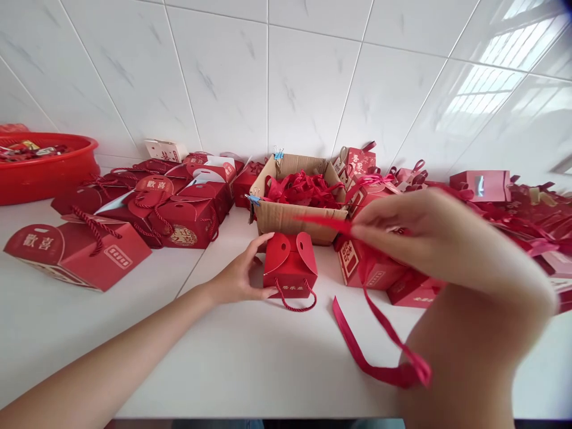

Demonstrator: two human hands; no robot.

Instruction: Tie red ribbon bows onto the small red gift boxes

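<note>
A small red gift box (290, 268) stands upright near the middle of the white table, its top flaps folded in and a twisted cord handle hanging down its front. My left hand (243, 274) grips the box by its left side, fingers behind and thumb at the front lower edge. Raised to the right of the box, my right hand (402, 232) is blurred and pinches a red ribbon (353, 351) between thumb and fingers. One ribbon end points left above the box; the rest hangs down and loops on the table.
Behind the box, a cardboard box (295, 217) holds red ribbons. Red gift boxes (187, 220) crowd the left, near a red basin (49, 173). More boxes (379, 268), several with ribbons, fill the right. A tiled wall (227, 77) rises behind.
</note>
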